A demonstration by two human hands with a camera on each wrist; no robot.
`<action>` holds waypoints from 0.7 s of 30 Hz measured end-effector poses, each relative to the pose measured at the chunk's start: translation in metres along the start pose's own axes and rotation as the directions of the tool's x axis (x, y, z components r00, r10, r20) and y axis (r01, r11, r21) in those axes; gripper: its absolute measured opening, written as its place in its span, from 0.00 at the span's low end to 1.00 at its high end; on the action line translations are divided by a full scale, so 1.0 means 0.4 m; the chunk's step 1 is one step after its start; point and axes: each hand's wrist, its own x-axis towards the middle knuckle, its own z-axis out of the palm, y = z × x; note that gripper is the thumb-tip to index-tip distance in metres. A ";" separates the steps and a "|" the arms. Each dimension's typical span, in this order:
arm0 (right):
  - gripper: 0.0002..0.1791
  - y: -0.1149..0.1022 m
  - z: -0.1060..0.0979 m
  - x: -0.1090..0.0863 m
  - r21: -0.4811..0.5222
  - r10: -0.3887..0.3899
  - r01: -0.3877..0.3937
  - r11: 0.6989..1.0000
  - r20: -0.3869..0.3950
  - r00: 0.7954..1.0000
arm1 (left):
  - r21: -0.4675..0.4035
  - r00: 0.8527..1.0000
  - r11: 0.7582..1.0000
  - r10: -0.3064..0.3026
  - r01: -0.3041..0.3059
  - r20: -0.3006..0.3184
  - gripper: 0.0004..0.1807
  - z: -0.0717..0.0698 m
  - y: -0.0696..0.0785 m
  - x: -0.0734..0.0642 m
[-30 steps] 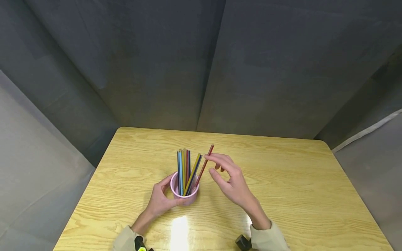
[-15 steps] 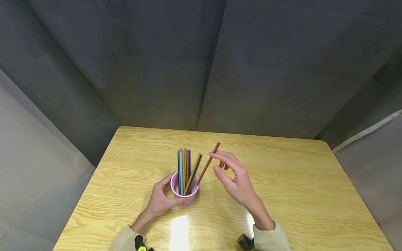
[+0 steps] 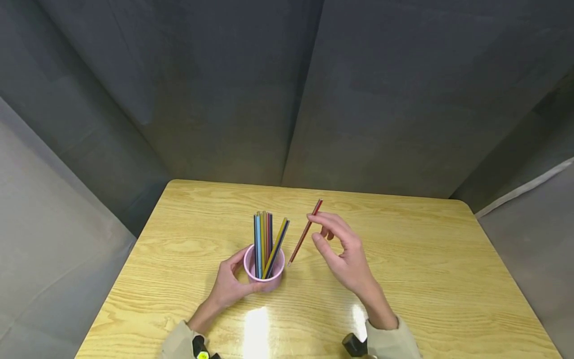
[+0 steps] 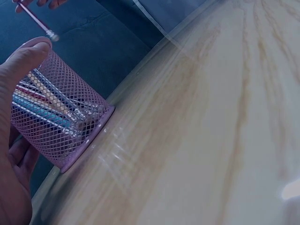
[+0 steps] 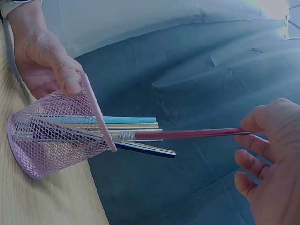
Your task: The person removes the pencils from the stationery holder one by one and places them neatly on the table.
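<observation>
A pink mesh pen cup (image 3: 271, 285) stands on the table, and my left hand (image 3: 228, 286) grips it round its left side, thumb at the near rim. Several pencils (image 3: 260, 244) in blue, yellow, red and dark colours lean inside it; their lower ends show through the mesh in the left wrist view. To the right of the cup, my right hand (image 3: 344, 252) holds a red pencil (image 3: 304, 237) near its upper end by the fingertips. That pencil (image 5: 187, 134) slants, its pale lower end (image 4: 52, 35) just outside and above the cup's rim.
The wooden table (image 3: 426, 269) has a rounded back edge. Dark cloth (image 3: 224, 99) hangs behind it, and grey cloth (image 3: 49, 239) hangs at the sides. Black wrist devices (image 3: 354, 345) sit at both cuffs.
My right hand has drawn the red pencil up and to the right, and its lower end has come out of the cup. The left hand and cup have stayed put.
</observation>
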 end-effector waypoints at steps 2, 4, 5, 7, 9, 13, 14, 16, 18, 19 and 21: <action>0.22 0.000 -0.002 0.001 0.000 -0.002 0.002 1.000 -0.003 1.000 | 0.000 1.000 1.000 -0.002 0.002 0.001 0.49 0.000 0.000 0.000; 0.22 0.001 -0.004 0.002 0.000 -0.004 0.004 1.000 -0.005 1.000 | 0.003 1.000 1.000 -0.002 0.002 0.001 0.49 0.000 -0.001 0.000; 0.22 0.001 -0.004 0.003 0.000 -0.005 0.005 1.000 -0.007 1.000 | 0.005 1.000 1.000 -0.002 0.002 0.002 0.49 0.000 -0.002 0.000; 0.22 0.003 -0.005 0.002 0.001 -0.001 0.001 1.000 -0.007 1.000 | 0.007 1.000 1.000 -0.001 0.001 0.002 0.49 -0.001 -0.003 -0.001; 0.22 0.006 -0.005 0.003 0.001 -0.003 0.003 1.000 -0.008 1.000 | 0.008 1.000 1.000 -0.004 0.004 0.001 0.49 0.000 -0.004 -0.002; 0.22 0.016 -0.004 0.002 -0.002 0.000 0.000 1.000 -0.008 1.000 | 0.008 1.000 1.000 -0.001 0.001 0.003 0.49 0.000 -0.002 -0.001; 0.22 0.020 -0.004 0.002 -0.003 0.000 0.000 1.000 -0.008 1.000 | 0.006 1.000 1.000 -0.004 0.004 0.001 0.49 0.000 -0.001 -0.001; 0.23 0.026 -0.003 0.001 -0.006 0.007 -0.007 1.000 -0.007 1.000 | 0.005 1.000 1.000 -0.007 0.007 0.000 0.49 0.001 0.001 -0.001; 0.23 0.033 -0.003 0.000 -0.010 0.013 -0.013 1.000 -0.006 1.000 | 0.003 1.000 1.000 -0.006 0.006 0.000 0.49 0.001 0.002 -0.001; 0.22 0.036 -0.003 -0.001 -0.012 0.018 -0.018 1.000 -0.005 1.000 | 0.003 1.000 1.000 -0.005 0.005 0.000 0.49 0.001 0.003 0.000; 0.22 0.042 -0.003 -0.002 -0.015 0.031 -0.032 0.999 -0.004 0.999 | 0.005 1.000 1.000 0.002 -0.002 0.000 0.49 0.000 0.002 0.000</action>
